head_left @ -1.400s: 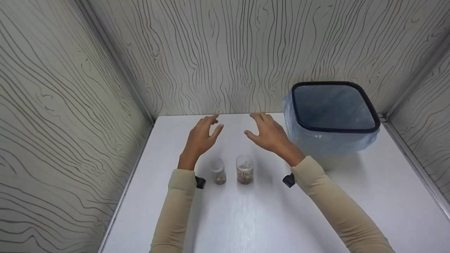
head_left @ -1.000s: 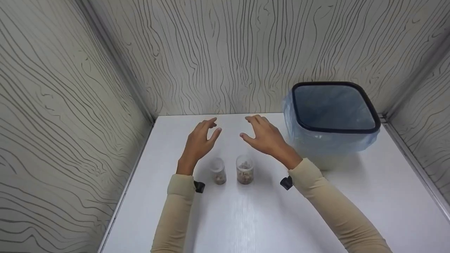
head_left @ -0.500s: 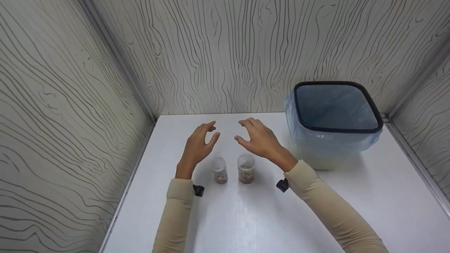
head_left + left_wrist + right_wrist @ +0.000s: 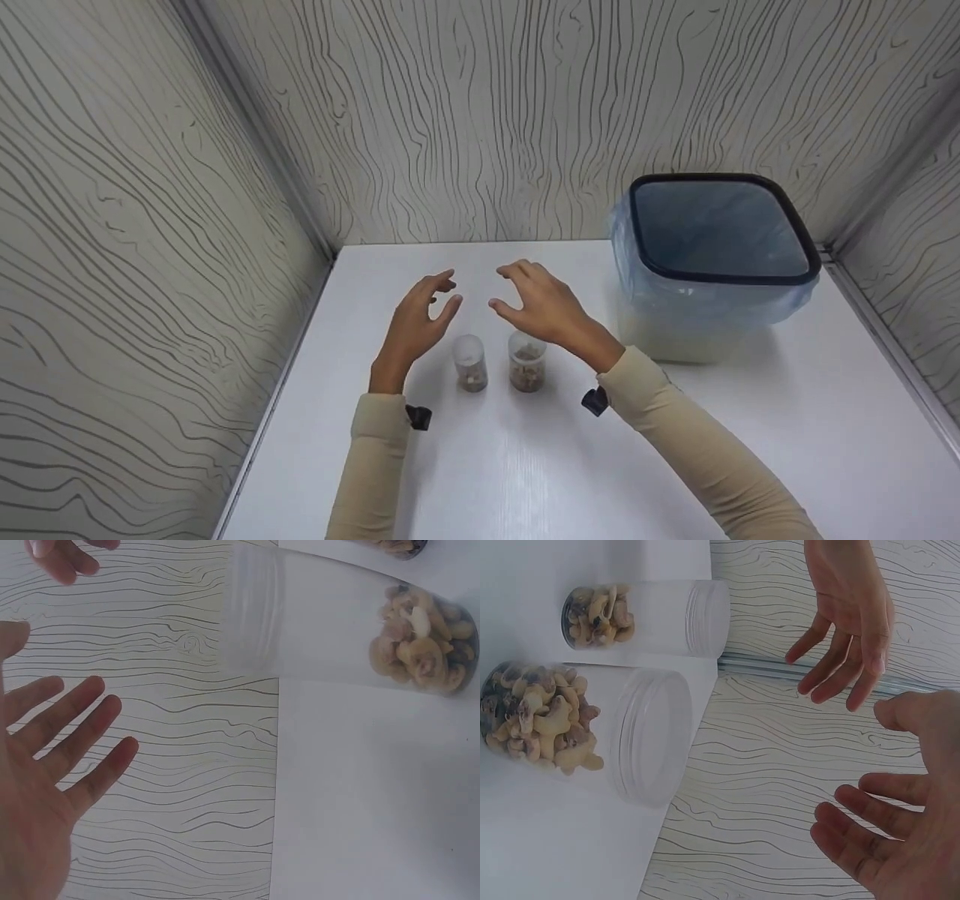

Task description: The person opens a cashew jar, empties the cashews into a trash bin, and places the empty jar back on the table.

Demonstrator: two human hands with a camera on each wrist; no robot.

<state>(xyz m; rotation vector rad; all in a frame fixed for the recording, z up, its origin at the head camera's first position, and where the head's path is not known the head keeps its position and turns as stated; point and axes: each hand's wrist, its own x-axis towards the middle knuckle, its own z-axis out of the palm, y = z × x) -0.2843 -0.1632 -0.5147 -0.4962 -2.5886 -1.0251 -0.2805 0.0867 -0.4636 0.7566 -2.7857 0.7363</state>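
Two clear plastic jars with translucent ribbed tops stand upright side by side in the head view. Cashew nuts fill the bottom part of each. The narrower jar (image 4: 471, 367) is on the left, the wider jar (image 4: 527, 373) on the right. Left hand (image 4: 418, 321) hovers beyond and left of the narrower jar, fingers spread and holding nothing. Opposite it, the right hand (image 4: 546, 306) hangs in the air, its wrist side overlapping the wider jar's top in the head view; it too is empty. The right wrist view shows both palms facing each other, apart from the jars.
A bin with a black rim (image 4: 726, 279) and a light blue bag lining stands at the back right of the white table (image 4: 495, 472). Wood-grain patterned walls (image 4: 480, 120) enclose the table at the back and sides. Beige sleeves cover both forearms.
Both hands have drawn back toward the person and shifted left, the right hand further, so the gap between them has narrowed. The jars stand where they were; the head view has shifted slightly.
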